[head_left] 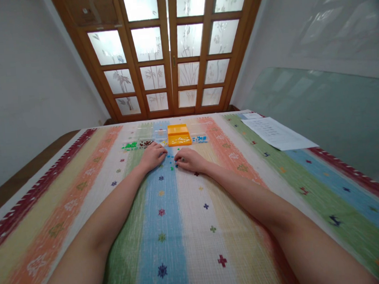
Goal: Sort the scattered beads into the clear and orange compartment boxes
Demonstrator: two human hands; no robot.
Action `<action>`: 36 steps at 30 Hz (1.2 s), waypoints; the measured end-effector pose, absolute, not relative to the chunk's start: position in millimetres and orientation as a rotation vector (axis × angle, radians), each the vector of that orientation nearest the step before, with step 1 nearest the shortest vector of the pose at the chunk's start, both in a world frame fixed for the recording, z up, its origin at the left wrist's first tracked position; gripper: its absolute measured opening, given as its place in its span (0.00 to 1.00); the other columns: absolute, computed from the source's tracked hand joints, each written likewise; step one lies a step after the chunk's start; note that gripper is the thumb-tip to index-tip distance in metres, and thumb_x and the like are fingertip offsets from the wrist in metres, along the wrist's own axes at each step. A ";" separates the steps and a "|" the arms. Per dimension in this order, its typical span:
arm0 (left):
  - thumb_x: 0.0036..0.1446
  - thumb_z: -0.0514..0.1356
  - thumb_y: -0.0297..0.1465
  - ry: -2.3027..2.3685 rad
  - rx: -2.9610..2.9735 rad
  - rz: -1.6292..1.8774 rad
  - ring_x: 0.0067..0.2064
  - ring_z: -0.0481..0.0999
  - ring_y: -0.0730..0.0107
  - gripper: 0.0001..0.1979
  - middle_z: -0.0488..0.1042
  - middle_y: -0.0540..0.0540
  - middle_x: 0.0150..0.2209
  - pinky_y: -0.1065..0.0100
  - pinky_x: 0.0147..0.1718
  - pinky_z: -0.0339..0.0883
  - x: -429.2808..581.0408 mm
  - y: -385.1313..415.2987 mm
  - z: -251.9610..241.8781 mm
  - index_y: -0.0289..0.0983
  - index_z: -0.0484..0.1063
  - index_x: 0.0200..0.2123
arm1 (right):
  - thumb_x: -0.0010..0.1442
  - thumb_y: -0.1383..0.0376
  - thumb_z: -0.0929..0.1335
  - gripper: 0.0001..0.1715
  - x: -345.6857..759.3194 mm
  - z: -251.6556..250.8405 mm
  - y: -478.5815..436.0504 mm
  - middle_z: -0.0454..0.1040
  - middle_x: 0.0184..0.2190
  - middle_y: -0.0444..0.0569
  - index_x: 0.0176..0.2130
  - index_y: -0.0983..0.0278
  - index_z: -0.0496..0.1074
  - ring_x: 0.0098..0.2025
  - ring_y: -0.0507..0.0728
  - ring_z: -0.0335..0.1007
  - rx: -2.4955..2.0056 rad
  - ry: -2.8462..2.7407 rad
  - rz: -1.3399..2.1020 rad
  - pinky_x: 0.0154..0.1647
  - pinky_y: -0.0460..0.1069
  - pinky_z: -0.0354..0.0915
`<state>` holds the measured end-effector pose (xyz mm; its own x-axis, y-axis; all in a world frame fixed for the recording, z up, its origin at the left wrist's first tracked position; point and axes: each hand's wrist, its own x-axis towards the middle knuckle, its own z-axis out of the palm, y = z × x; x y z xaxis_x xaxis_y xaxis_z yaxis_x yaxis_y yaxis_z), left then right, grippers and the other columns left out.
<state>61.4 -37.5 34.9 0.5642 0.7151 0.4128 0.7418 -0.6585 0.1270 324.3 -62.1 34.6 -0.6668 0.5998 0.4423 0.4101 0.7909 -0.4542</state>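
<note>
Both my arms stretch far out over a striped cloth (183, 230). My left hand (153, 155) rests knuckles up on the cloth with its fingers curled, and what it holds, if anything, is hidden. My right hand (188, 158) lies beside it, fingertips pinched down at small loose beads (170, 157) scattered between the two hands. Just beyond the hands stands an orange tray (179, 135) holding pale beads. Left of it lie green beads (130, 145) and dark brown beads (146, 143); right of it sits a small clear box of blue beads (199, 138).
A printed white paper sheet (276, 133) lies on the cloth at the far right. A wooden door with frosted glass panes (170, 64) closes the far side. A white wall stands left, and a glass panel (331, 113) leans at the right.
</note>
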 end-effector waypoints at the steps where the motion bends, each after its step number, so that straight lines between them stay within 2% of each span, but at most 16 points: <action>1: 0.68 0.57 0.32 -1.270 -2.723 -0.672 0.50 0.71 0.55 0.12 0.80 0.43 0.44 0.53 0.55 0.66 61.3 -37.6 35.1 0.42 0.83 0.43 | 0.64 0.65 0.70 0.05 325.7 34.1 -60.6 0.78 0.37 0.49 0.41 0.62 0.77 0.41 0.57 0.72 -0.808 -2.305 0.480 0.46 0.52 0.65; 5: 0.68 0.57 0.33 -1.257 -2.721 -0.664 0.50 0.71 0.55 0.12 0.80 0.43 0.44 0.53 0.55 0.66 60.9 -37.3 35.5 0.42 0.83 0.43 | 0.63 0.64 0.69 0.06 336.3 31.6 -49.5 0.78 0.35 0.47 0.40 0.62 0.74 0.36 0.56 0.72 -0.961 -2.002 0.621 0.40 0.50 0.65; 11: 0.69 0.57 0.32 -1.233 -2.723 -0.649 0.49 0.71 0.55 0.12 0.80 0.43 0.44 0.53 0.55 0.67 60.9 -37.1 35.8 0.41 0.82 0.42 | 0.60 0.59 0.68 0.08 356.2 23.5 -23.9 0.76 0.35 0.46 0.39 0.60 0.72 0.36 0.56 0.70 -1.073 -1.701 0.625 0.41 0.51 0.65; 18: 0.69 0.57 0.33 -1.232 -2.739 -0.649 0.50 0.71 0.56 0.13 0.80 0.43 0.43 0.53 0.56 0.66 60.7 -36.0 33.7 0.41 0.83 0.42 | 0.57 0.54 0.68 0.16 377.2 13.3 1.6 0.76 0.33 0.48 0.42 0.61 0.73 0.37 0.58 0.72 -1.130 -1.369 0.731 0.41 0.52 0.68; 23: 0.69 0.56 0.33 -1.238 -2.748 -0.636 0.50 0.71 0.56 0.13 0.79 0.42 0.43 0.53 0.57 0.66 61.5 -36.6 34.9 0.42 0.83 0.42 | 0.57 0.53 0.70 0.17 390.2 6.9 14.3 0.79 0.34 0.49 0.40 0.62 0.75 0.37 0.58 0.74 -1.155 -1.235 0.769 0.42 0.53 0.70; 33: 0.70 0.55 0.33 -1.258 -2.750 -0.649 0.49 0.71 0.56 0.15 0.80 0.42 0.44 0.53 0.57 0.66 62.7 -41.0 38.6 0.42 0.83 0.42 | 0.60 0.60 0.69 0.19 391.8 -0.5 25.3 0.83 0.45 0.54 0.50 0.62 0.76 0.42 0.56 0.80 -1.144 -1.103 0.931 0.46 0.53 0.75; 36: 0.69 0.54 0.33 -1.264 -2.758 -0.655 0.49 0.71 0.56 0.15 0.80 0.42 0.44 0.52 0.57 0.66 62.7 -40.6 38.3 0.42 0.83 0.42 | 0.61 0.61 0.69 0.18 391.8 0.4 26.3 0.82 0.45 0.55 0.50 0.63 0.75 0.41 0.56 0.80 -1.152 -1.080 0.944 0.46 0.54 0.76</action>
<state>62.7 -40.6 38.3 0.5795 0.7153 0.3905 0.7315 -0.6678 0.1377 391.8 26.3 0.4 0.2311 0.9598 0.1595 -0.0296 0.1708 -0.9849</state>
